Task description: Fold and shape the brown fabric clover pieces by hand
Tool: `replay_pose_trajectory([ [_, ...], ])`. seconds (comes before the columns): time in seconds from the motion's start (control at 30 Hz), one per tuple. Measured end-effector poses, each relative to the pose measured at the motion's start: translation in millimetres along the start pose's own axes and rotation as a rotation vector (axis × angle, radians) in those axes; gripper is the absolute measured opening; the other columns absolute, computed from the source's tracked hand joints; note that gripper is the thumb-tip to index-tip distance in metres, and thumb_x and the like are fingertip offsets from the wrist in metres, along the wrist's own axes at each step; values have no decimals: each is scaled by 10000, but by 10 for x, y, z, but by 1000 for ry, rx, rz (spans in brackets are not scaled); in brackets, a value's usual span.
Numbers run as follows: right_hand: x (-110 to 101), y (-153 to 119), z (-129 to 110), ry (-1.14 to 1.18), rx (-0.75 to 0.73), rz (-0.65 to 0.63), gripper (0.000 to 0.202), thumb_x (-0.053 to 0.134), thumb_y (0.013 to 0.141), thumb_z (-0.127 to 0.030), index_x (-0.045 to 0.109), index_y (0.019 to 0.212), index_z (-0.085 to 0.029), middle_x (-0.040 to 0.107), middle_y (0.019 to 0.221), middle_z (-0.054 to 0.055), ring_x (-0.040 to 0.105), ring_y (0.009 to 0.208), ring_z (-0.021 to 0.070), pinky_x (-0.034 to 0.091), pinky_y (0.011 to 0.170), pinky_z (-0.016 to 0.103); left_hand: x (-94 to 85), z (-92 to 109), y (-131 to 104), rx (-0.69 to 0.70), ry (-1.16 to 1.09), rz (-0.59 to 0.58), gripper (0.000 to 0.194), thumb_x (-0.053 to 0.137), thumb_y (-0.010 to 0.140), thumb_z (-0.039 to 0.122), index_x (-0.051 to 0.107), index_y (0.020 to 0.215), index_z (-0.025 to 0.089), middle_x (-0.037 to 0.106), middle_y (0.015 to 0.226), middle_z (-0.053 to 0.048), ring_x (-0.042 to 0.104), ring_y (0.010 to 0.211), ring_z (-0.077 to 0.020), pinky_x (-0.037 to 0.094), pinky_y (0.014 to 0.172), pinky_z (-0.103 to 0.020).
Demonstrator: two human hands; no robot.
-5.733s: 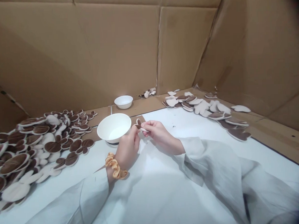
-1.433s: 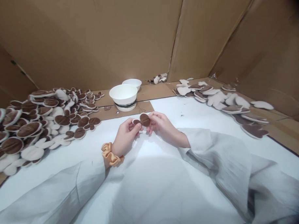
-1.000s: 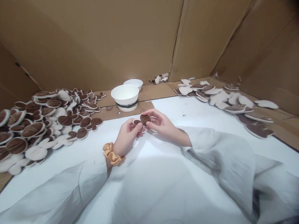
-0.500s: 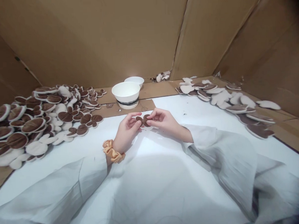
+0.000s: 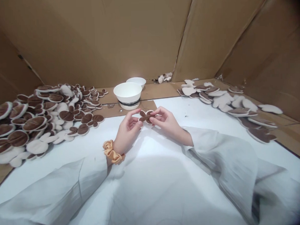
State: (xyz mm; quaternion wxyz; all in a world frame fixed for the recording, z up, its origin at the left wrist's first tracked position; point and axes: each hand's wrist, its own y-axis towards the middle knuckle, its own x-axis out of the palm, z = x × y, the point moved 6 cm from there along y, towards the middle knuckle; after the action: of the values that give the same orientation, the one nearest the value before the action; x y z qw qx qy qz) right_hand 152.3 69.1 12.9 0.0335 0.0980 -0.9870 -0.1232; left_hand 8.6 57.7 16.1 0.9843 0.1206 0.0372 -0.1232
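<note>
Between my two hands is a small brown plush piece (image 5: 146,116) with white edging and several rounded lobes, held over the white tabletop (image 5: 132,178). My left hand (image 5: 129,128), an orange scrunchie (image 5: 113,152) around its wrist, pinches the piece's left side between thumb and fingers. On the other side, the thumb and fingertips of my right hand (image 5: 167,122) are closed on its right lobes. Part of the piece is covered by the fingertips.
A large heap of brown and white plush pieces (image 5: 37,124) lies on the left. More such pieces (image 5: 223,100) are spread at the right. Two white bowls stand behind my hands, the nearer bowl (image 5: 127,92) banded with black. Cardboard walls (image 5: 100,38) enclose the table.
The plush piece has been turned and tilted, so more of its brown lobes and white edging show. My hands have barely shifted; the view has moved slightly.
</note>
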Motion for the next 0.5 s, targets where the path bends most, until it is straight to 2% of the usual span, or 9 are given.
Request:
replay_pose_trajectory([
  [0.13,72,-27,-20,-5,-48,-86,304,680,688,-215,451,889,-216,532,985,6,598,764,102,497,669,248,-20,8,1,12,32,22,420,548,789,242,453,1191,169,569,792,-18,567,775,-141,455,709,-257],
  [0.2,92,-36,-23,-28,-66,-104,314,672,692,-210,448,911,-224,511,1001,7,591,800,110,498,703,257,-26,-6,0,-1,24,23,403,556,782,242,459,1166,166,575,790,-15,572,778,-142,453,716,-260],
  [0.33,123,-44,4,-61,-59,-130,266,650,714,-229,445,884,-214,530,929,11,568,844,136,491,714,271,-44,-43,-3,-38,35,45,293,579,769,267,525,1029,143,594,816,-33,577,777,-147,453,711,-265],
  [0.5,122,-55,19,-23,-34,-105,203,612,749,-260,447,853,-203,541,819,-4,562,722,121,473,669,272,-42,-36,0,-29,27,43,253,583,764,281,559,975,144,627,895,-56,584,788,-152,455,706,-266],
])
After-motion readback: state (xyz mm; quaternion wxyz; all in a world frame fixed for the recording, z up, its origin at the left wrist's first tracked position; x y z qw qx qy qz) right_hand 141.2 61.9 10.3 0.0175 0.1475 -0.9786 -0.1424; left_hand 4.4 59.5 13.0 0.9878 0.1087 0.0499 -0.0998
